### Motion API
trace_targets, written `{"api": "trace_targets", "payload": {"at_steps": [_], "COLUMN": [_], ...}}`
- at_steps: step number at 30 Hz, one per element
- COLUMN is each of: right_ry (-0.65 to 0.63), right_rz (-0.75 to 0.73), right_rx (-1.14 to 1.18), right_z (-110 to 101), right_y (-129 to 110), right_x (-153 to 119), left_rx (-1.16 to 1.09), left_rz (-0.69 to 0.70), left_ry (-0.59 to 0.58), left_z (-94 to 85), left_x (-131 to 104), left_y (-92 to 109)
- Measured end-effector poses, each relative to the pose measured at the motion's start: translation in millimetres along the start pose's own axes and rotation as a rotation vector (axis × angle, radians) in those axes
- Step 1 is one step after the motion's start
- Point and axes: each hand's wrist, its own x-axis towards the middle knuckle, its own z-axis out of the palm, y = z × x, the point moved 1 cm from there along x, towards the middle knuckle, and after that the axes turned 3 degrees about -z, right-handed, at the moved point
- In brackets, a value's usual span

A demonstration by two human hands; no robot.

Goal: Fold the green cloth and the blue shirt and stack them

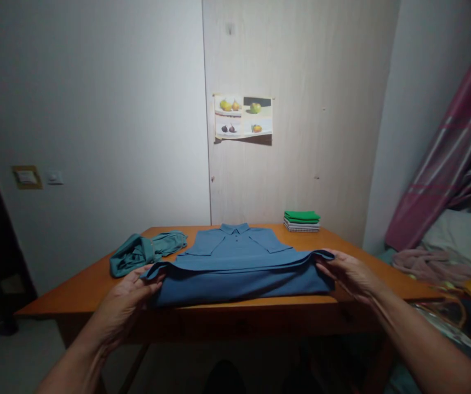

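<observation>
A blue collared shirt (235, 249) lies on the wooden table, its collar toward the wall and its sleeves laid inward over the body. The hem end is lifted near the table's front edge. My left hand (131, 293) grips the left corner of that hem, fingers closed on the cloth. At the right corner my right hand (345, 272) pinches the same raised edge. Between the hands the cloth stretches across in a band, with a fold hanging below it.
A crumpled teal garment (135, 254) lies on the table (83, 284) at the left. Folded green and checked cloths (302, 221) are stacked at the back right. Beyond the table's right side are a pink curtain (436, 175) and heaped fabrics (428, 265).
</observation>
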Motion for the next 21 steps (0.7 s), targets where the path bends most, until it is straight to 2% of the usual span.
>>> {"api": "trace_targets", "payload": {"at_steps": [5,10,15,21], "right_ry": [0.085,0.121,0.146,0.205], "right_rz": [0.021,0.075,0.091,0.104], "right_rx": [-0.025,-0.073,-0.075,-0.11], "right_z": [4,8,13,27], "right_y": [5,11,15,13], "right_x": [37,66,99,149], "left_rx": [-0.057,-0.044,-0.035,0.036], "left_rz": [-0.006,-0.058,-0.08,-0.074], "left_ry": [0.175,0.28,0.324,0.347], "left_z": [4.0,13.4,23.8,37.0], "left_x": [39,69,102,160], "left_y": [-8,-2,8,10]}}
